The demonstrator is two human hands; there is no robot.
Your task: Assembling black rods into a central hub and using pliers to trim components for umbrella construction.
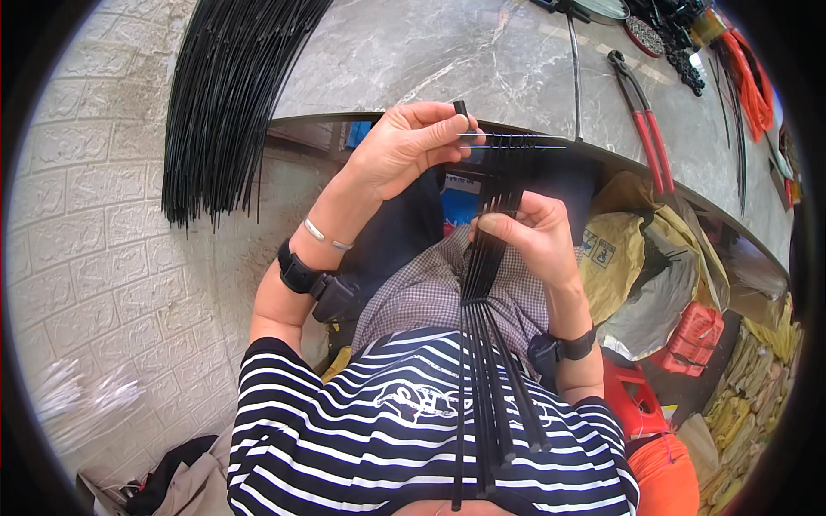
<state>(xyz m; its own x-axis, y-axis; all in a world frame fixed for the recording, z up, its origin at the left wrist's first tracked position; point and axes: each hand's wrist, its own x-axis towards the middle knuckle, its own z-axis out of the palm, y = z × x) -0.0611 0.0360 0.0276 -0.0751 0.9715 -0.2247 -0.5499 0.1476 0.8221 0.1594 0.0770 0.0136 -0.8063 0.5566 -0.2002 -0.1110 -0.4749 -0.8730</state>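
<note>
My left hand (409,146) is closed in a pinch on a short black piece (461,109), at the inner end of two thin metal rods (525,147). The rods lie parallel, reaching right toward the table edge. Black strips (478,284) hang in a row from the rods and run down over my lap and striped shirt, gathered midway and spreading into loose ends. My right hand (533,232) pinches the strips below the rods, thumb on top. How the strips are fixed at the rods is too fine to make out.
A grey marbled table (430,60) lies ahead, with a thick bundle of black strips (228,112) overhanging its left side. Red-handled cutters (645,129) and a dark upright rod (576,77) are on the right. Yellow sacks (613,258) and a red package (695,337) stand at lower right.
</note>
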